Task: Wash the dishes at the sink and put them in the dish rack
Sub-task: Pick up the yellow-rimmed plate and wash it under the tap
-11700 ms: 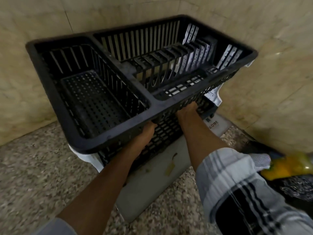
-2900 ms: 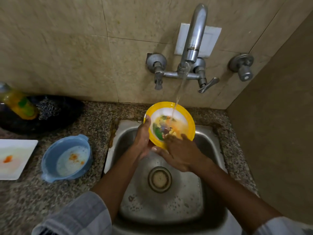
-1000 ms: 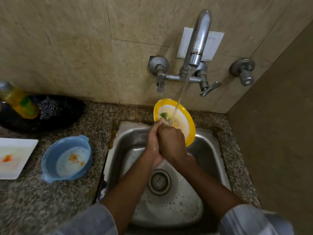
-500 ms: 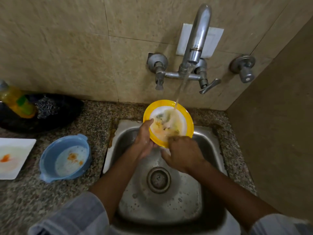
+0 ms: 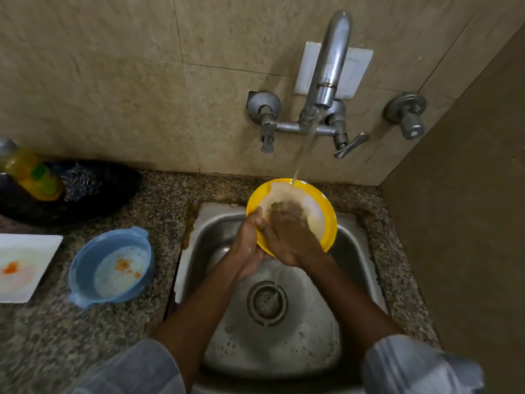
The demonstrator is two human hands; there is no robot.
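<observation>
Sink: dull brushed steel, wet. Plate in my left hand: glossy yellow plastic. Countertop: speckled polished granite. Tap: tarnished metal.

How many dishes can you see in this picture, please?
3: a yellow plate held over the sink under the running water, a blue bowl on the counter left of it, and a white plate at the left edge. Others may lie out of view.

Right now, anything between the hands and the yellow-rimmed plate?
Nothing visible. The left hand grips the yellow-rimmed plate at its left edge, and the right hand lies flat on its face under the tap stream.
</observation>
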